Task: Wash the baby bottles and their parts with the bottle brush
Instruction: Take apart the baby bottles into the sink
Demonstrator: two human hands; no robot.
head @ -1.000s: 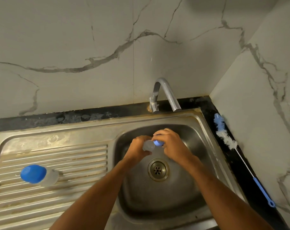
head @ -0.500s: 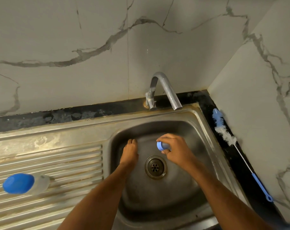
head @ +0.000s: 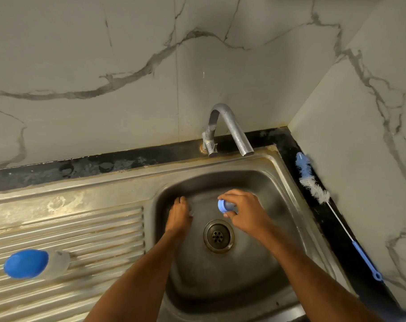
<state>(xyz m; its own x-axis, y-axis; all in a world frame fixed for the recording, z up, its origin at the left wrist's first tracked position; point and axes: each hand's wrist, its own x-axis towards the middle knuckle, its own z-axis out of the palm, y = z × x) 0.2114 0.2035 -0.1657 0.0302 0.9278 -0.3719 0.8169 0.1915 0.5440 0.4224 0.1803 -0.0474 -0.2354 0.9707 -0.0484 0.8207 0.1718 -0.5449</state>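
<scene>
My right hand pinches a small blue bottle cap between thumb and fingers, held over the sink basin. My left hand is low at the basin's back left, its back toward me. It holds a clear bottle body, of which only a pale edge shows beside the fingers. A second bottle with a blue cap lies on its side on the ribbed drainboard. The bottle brush, with white bristles and a blue handle, lies on the black ledge at the right.
The metal tap arches over the basin's back edge; no water runs. The drain sits between my hands. Marble walls close in behind and on the right.
My hands have come apart: the right took the blue cap off to the right, and the left went down and left in the basin with the clear bottle.
</scene>
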